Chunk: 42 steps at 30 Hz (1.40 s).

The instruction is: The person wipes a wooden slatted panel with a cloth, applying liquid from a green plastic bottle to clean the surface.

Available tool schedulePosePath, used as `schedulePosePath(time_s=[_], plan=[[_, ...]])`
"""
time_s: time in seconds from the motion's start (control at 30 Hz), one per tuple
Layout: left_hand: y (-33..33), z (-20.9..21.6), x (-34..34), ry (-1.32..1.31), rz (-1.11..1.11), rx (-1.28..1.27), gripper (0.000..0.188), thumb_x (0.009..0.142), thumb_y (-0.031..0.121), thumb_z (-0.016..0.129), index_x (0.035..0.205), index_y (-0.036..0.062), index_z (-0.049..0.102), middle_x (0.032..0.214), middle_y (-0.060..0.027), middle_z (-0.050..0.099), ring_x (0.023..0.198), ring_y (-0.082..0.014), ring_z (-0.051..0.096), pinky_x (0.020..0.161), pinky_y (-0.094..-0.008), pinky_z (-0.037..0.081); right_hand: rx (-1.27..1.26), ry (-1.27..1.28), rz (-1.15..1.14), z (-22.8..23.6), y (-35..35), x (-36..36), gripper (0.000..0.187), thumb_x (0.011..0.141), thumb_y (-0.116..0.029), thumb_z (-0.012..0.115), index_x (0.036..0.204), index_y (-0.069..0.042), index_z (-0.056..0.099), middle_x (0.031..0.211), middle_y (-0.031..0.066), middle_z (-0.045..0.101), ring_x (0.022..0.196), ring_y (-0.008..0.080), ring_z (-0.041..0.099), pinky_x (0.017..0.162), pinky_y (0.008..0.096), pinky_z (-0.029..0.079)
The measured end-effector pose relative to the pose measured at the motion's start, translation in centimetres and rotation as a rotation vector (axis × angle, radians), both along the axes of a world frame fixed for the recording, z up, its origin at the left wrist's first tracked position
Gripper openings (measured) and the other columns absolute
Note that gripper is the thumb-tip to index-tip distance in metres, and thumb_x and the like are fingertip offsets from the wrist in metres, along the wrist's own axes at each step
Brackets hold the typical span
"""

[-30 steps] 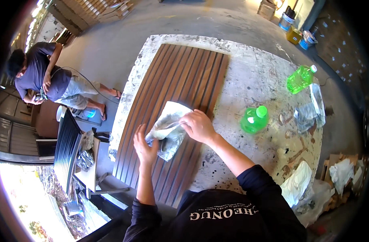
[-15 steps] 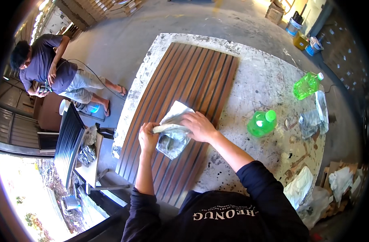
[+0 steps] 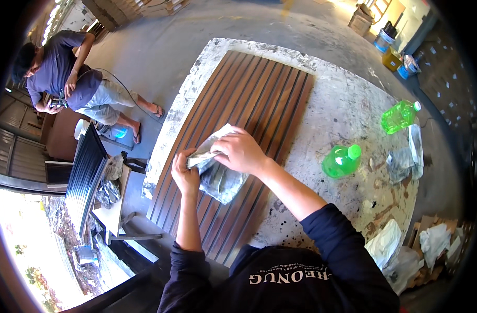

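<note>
A stained white cloth (image 3: 224, 183), dark with smudges on its lower part, is bunched between my two hands above a slatted brown wood panel (image 3: 249, 88). My left hand (image 3: 186, 173) pinches the cloth's left edge, fingers closed. Over its upper right part bends my right hand (image 3: 240, 151), fingers curled and gripping the fabric. The panel has long dark grooves and lies flat on a paint-spotted white table (image 3: 332, 115). To the right of the panel stand a green bottle (image 3: 342, 161) and, farther off, a second green bottle (image 3: 401, 117) with a white cap.
Another stained cloth (image 3: 405, 159) lies at the table's right edge. White rags (image 3: 383, 242) sit at the lower right corner. On the left, a dark ribbed panel (image 3: 86, 177) rests on a stand. Beyond it a person (image 3: 66, 78) stands holding a corded tool.
My right hand has moved up and left, nearer my left hand, and its fingers have curled in on the cloth. The cloth is more bunched. The whole view has shifted slightly.
</note>
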<state>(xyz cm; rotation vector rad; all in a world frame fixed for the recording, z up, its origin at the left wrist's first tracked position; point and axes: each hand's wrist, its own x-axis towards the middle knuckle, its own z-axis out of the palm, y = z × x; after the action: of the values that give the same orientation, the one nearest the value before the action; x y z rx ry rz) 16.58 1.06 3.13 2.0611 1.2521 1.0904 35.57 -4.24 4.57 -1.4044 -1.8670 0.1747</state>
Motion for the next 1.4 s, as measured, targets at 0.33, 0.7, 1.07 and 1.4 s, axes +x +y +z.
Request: schedulePosePath(time_s=[0.33, 0.7, 1.07, 1.4], plan=[[-8.6, -0.9, -5.2, 0.562, -0.398, 0.075, 0.026, 0.067, 0.018, 0.072, 0.093, 0.0139, 0.069, 0.093, -0.0039, 0.063, 0.091, -0.0234, 0.059, 0.083, -0.0403, 0.038, -0.256, -0.229, 0.096, -5.1, -6.7, 0.8, 0.008, 0.081, -0.019, 0.067, 0.089, -0.016, 0.065, 0.107, 0.0042, 0.064, 0.109, 0.0184, 0.057, 0.106, 0.0479, 0.035], [-7.0, -6.7, 0.2, 0.818, -0.05, 0.0, 0.08, 0.084, 0.049, 0.053, 0.145, 0.0042, 0.028, 0.15, -0.0186, 0.026, 0.14, -0.0371, 0.02, 0.109, -0.0608, 0.013, -0.405, -0.425, -0.077, -8.3, -0.2, -0.6, 0.067, 0.09, -0.052, 0.046, 0.148, -0.024, 0.026, 0.156, 0.003, 0.015, 0.144, 0.0327, 0.008, 0.111, 0.0612, 0.009], [-2.4, -5.3, 0.0, 0.517, 0.044, -0.003, 0.086, 0.073, 0.036, 0.071, 0.143, 0.0057, 0.032, 0.146, -0.0189, 0.033, 0.138, -0.0359, 0.025, 0.108, -0.0551, 0.022, -0.214, -0.149, -0.322, -8.2, -2.0, 0.1, 0.039, 0.078, -0.028, 0.07, 0.106, -0.006, 0.054, 0.134, 0.0151, 0.046, 0.134, 0.0335, 0.034, 0.108, 0.0583, 0.021], [0.6, -1.9, -4.0, -0.616, -0.523, -1.243, 0.033, 0.084, 0.026, 0.066, 0.104, 0.0011, 0.058, 0.091, -0.0084, 0.063, 0.081, -0.0175, 0.062, 0.075, -0.0292, 0.052, -0.294, 1.03, -0.05, -1.6, -6.4, 0.4, 0.02, 0.085, -0.003, 0.057, 0.101, -0.004, 0.045, 0.094, 0.0112, 0.061, 0.089, 0.0167, 0.062, 0.075, 0.031, 0.047]])
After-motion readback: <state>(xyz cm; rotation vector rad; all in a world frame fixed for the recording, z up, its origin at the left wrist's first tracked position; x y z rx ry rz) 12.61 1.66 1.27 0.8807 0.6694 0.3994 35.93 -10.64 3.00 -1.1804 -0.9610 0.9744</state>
